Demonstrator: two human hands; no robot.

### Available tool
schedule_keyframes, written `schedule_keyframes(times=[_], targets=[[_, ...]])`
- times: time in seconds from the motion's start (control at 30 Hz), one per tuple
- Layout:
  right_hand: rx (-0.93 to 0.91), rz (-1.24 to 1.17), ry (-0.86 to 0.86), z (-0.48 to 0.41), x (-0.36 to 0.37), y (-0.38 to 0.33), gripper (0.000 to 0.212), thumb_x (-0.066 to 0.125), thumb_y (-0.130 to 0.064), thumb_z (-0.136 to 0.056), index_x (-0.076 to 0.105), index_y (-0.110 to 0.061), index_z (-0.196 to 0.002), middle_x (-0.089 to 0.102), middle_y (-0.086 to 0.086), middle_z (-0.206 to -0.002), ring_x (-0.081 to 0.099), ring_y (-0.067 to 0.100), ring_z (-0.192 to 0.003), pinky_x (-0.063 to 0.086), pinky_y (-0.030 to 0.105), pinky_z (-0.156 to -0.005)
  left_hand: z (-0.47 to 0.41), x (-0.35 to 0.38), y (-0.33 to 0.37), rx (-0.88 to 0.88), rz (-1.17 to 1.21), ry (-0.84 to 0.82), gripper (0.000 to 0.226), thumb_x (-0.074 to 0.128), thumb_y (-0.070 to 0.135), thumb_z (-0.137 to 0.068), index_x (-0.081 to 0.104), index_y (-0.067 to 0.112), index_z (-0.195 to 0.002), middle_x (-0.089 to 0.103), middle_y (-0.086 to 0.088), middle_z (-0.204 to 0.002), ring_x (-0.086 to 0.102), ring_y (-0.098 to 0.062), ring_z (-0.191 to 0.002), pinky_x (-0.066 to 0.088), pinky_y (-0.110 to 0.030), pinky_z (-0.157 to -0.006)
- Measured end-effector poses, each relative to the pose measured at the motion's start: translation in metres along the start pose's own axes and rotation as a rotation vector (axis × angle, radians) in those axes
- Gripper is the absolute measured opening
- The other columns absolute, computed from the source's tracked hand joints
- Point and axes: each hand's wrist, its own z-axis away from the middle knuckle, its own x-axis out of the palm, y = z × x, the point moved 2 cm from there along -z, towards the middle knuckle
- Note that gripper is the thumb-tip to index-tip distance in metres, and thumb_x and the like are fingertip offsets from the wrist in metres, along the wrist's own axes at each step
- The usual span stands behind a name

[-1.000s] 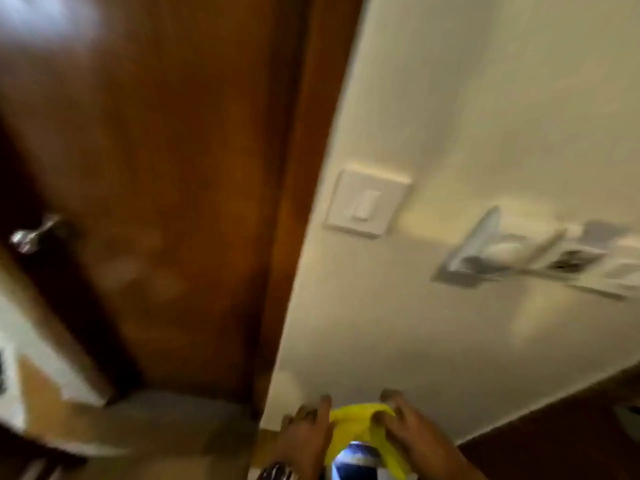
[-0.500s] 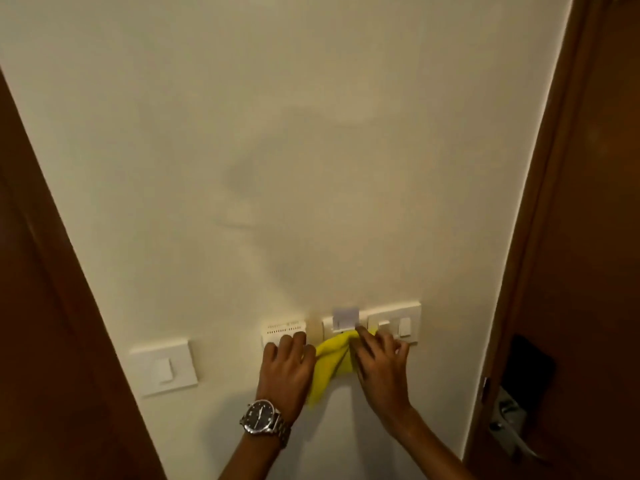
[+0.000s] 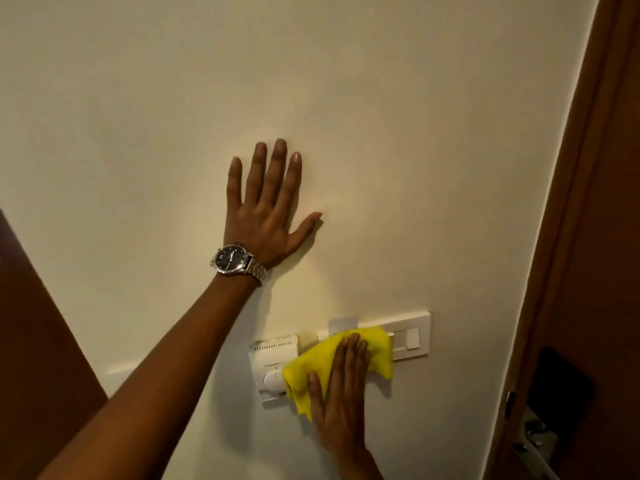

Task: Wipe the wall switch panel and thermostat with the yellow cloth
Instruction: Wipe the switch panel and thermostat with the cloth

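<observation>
While the yellow cloth [image 3: 341,358] is pressed flat against the wall [image 3: 173,98] by the right hand [image 3: 341,407], it's spread across the gap between the thermostat [image 3: 273,362] and the switch panel [image 3: 408,336], so the right edge of the first and the left half of the second are pretty much covered. Fingers are laid out flat over the cloth rather than curled around it, so it's more pinned than gripped. One rocker switch [image 3: 412,338] is left showing at the panel's right end, and a small pale tab [image 3: 343,323] can be seen poking up above the cloth at the panel's top edge. On the thermostat, one round dial [image 3: 273,378] is half hidden by the yellow fabric.

Further up, the left hand [image 3: 266,216] is planted open-palmed on bare wall, nothing held, fingers fanned. One wristwatch [image 3: 237,259], dark face and metal band, is worn on that wrist. The forearm cuts across the lower left, and a bit of another white plate [image 3: 119,370] is just visible behind it. Brown wood is seen on both sides: a door [image 3: 588,271] with a metal handle [image 3: 535,441] on the right, another panel [image 3: 38,323] on the left.
</observation>
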Motion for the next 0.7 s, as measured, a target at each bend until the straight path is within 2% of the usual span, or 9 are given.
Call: schedule_keyframes(times=[0.13, 0.23, 0.4, 0.6, 0.7], targets=[[-0.295, 0.181, -0.012, 0.023, 0.007, 0.057, 0.076, 0.032, -0.053, -0.108, 0.004, -0.01, -0.164, 0.007, 0.008, -0.172, 0.009, 0.029, -0.159, 0.013, 0.042, -0.129, 0.002, 0.005, -0.003, 0.003, -0.02, 0.059, 0.085, 0.036, 0.07, -0.107, 0.027, 0.011, -0.167, 0.024, -0.017, -0.172, 0.021, -0.039, -0.16, 0.017, -0.062, -0.128], [-0.455, 0.287, -0.034, 0.026, 0.0, 0.084, 0.075, 0.029, -0.054, -0.109, 0.003, -0.012, -0.165, 0.0, 0.006, -0.173, 0.004, 0.024, -0.16, 0.009, 0.04, -0.13, 0.003, 0.002, -0.002, 0.009, -0.044, 0.071, 0.083, 0.036, 0.068, -0.108, 0.029, 0.011, -0.167, 0.027, -0.018, -0.171, 0.024, -0.041, -0.158, 0.022, -0.063, -0.127], [-0.484, 0.258, 0.013, -0.003, 0.006, 0.077, 0.08, 0.04, -0.055, -0.106, 0.011, -0.008, -0.164, 0.011, 0.01, -0.171, 0.014, 0.029, -0.158, 0.007, 0.043, -0.132, 0.004, 0.006, -0.002, 0.004, -0.054, 0.088, 0.082, 0.039, 0.067, -0.107, 0.03, 0.011, -0.166, 0.03, -0.018, -0.17, 0.027, -0.043, -0.157, 0.023, -0.064, -0.126], [-0.595, 0.321, 0.021, 0.005, -0.01, 0.102, 0.079, 0.039, -0.055, -0.106, 0.008, -0.011, -0.165, 0.006, 0.005, -0.172, 0.01, 0.023, -0.159, 0.009, 0.039, -0.131, 0.002, 0.001, -0.001, -0.01, -0.068, 0.081, 0.081, 0.037, 0.065, -0.108, 0.03, 0.01, -0.166, 0.03, -0.019, -0.169, 0.028, -0.043, -0.156, 0.024, -0.065, -0.126], [-0.524, 0.301, 0.049, -0.013, -0.01, 0.096, 0.083, 0.046, -0.055, -0.104, 0.013, -0.009, -0.164, 0.013, 0.009, -0.171, 0.018, 0.028, -0.158, 0.01, 0.043, -0.131, 0.003, 0.003, 0.0, -0.002, -0.061, 0.092, 0.081, 0.037, 0.066, -0.108, 0.029, 0.01, -0.166, 0.03, -0.02, -0.169, 0.029, -0.044, -0.156, 0.023, -0.064, -0.126]])
